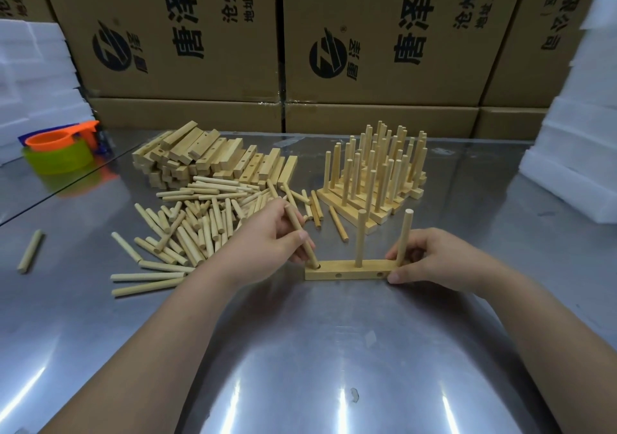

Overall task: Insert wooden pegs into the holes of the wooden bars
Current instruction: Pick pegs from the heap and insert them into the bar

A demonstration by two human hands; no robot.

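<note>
One wooden bar [350, 269] lies flat on the steel table [300, 350], centre, close to you. Pale wood, two holes in its front face. Two pegs stand upright in it: middle peg [360, 238] and right peg [404, 236]. Your left hand [267, 240] pinches a third peg [298, 230], tilted, tip at the left-end hole. Your right hand [434, 260] grips the bar's right end, thumb on the front face. Loose pegs [200, 226] and spare bars [207, 156] are too many to count. The cardboard boxes [187, 33] read "唐泽".

Single wide-angle view from head height, looking forward and down along both forearms. The left hand [271, 245] and right hand [435, 260] sit just above mid-frame, near the lens — beyond the hands the steel table [334, 350] stretches to stacked cardboard boxes [200, 76]. Straight lines bow toward the frame edges.
</note>
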